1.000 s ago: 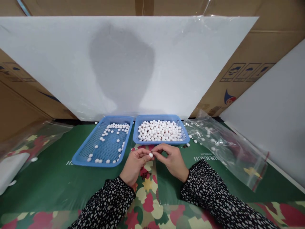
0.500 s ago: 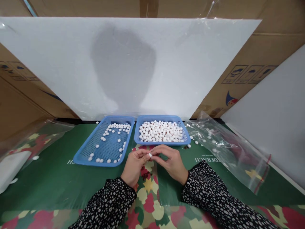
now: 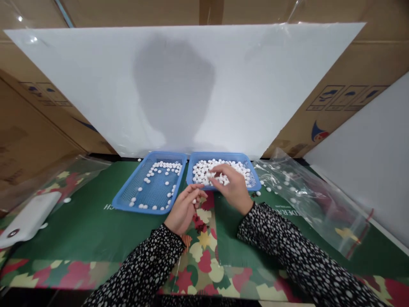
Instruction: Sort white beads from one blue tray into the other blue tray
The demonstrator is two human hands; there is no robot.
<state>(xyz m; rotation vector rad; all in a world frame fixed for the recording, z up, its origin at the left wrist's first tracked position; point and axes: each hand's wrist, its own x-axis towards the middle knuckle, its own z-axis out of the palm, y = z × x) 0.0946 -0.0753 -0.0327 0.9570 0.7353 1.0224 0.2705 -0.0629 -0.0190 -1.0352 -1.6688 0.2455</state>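
My left hand (image 3: 185, 207) is over the table just in front of the two baskets, its fingers curled round a small white round piece (image 3: 194, 201). Beside it, my right hand (image 3: 232, 186) reaches over the front rim of the right blue basket (image 3: 257, 184). Its thumb and fingertips close on another white round piece (image 3: 209, 175). Many such pieces (image 3: 201, 165) heap up in that basket, with reddish-brown bits among them. In the left blue basket (image 3: 128, 187), fewer pieces (image 3: 164, 165) lie scattered, mostly towards the back and the right side.
A clear plastic bag (image 3: 329, 204) lies at right, loose white pieces near it. At left are another clear bag (image 3: 79, 175) and a white device (image 3: 32, 217). Dark red crumbs (image 3: 200, 225) dot the patterned cloth. A white board (image 3: 243, 85) leans behind against cardboard.
My hands have parted from where they met round a white piece. The right hand has moved up and forward over the right basket; the left stays low. The view has shifted slightly.
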